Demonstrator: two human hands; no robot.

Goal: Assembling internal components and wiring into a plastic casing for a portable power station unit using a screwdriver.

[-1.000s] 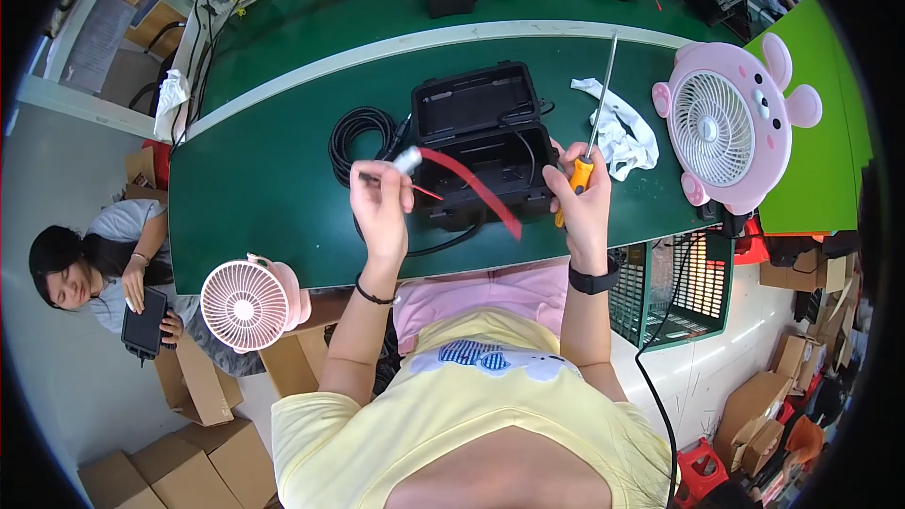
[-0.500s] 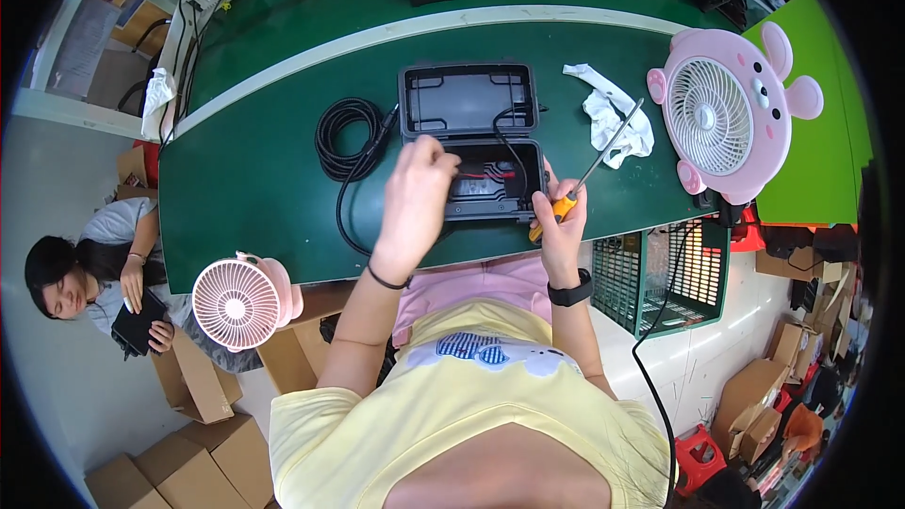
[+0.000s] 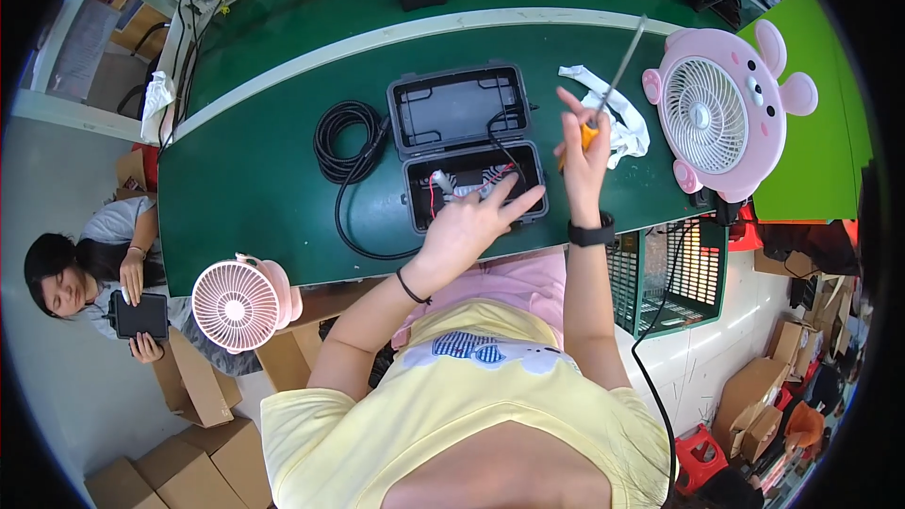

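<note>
Worked at a green table (image 3: 245, 179) in a cluttered workshop, with cardboard boxes (image 3: 236, 452) on the floor to the left and a pink animal-shaped fan (image 3: 702, 118) near the table's right end. Had the black box (image 3: 410, 190) open on the table, straight ahead, with the lid (image 3: 457, 113) tipped back on the far side. Held the left hand (image 3: 468, 224) over the near rim, two digits stretched apart; could not make out any touch of the remaining fingers on the red wire (image 3: 433, 200) or the white connector (image 3: 441, 181) inside. Gripped the screwdriver (image 3: 590, 136) by its yellow handle in the right hand (image 3: 586, 162), well clear of the box, blade pointing up and away beside a white cloth (image 3: 625, 127). Had a coil of black cable (image 3: 326, 143) just left of the box. Seemed, by judgement, to be settling loose wiring inside the box. Appeared to need next a careful tuck of wire and connector below the rim.
</note>
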